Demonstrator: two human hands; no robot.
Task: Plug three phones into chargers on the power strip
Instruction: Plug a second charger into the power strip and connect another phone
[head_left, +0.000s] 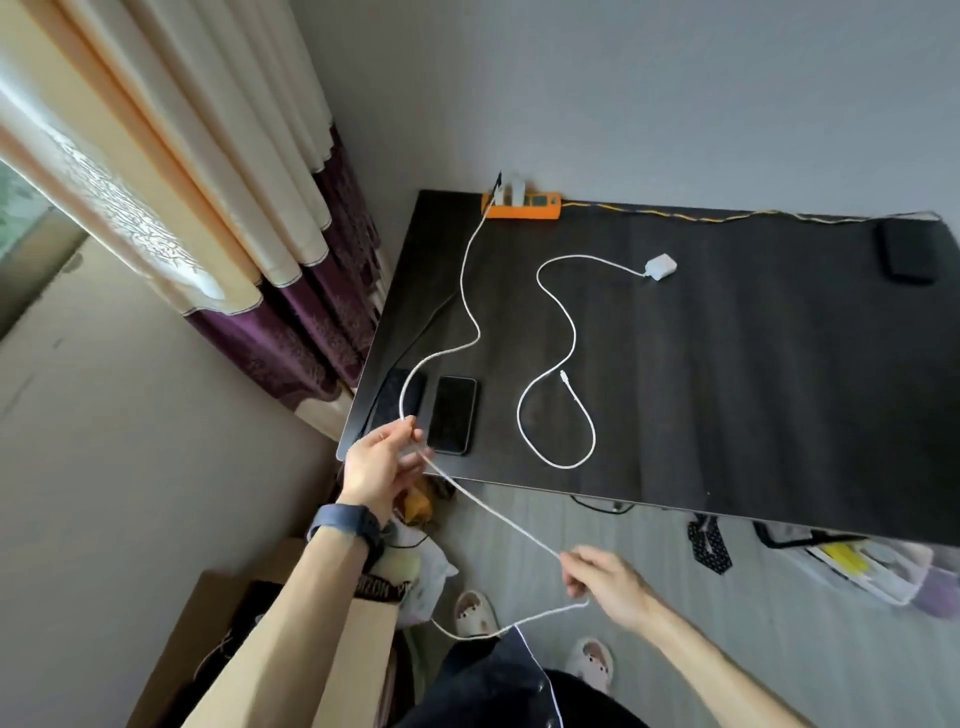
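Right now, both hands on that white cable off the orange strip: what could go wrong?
1. The white braided cable stretched between left hand and right hand may tug its plug from the orange power strip.
2. Its slack crosses the dark phone at the dark wooden table's edge and might drag it off.

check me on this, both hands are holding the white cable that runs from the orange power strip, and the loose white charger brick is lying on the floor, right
Not quite. The head view shows the loose white charger brick lying on the dark table, not the floor. The rest holds: the left hand and right hand both hold the white cable from the orange power strip.
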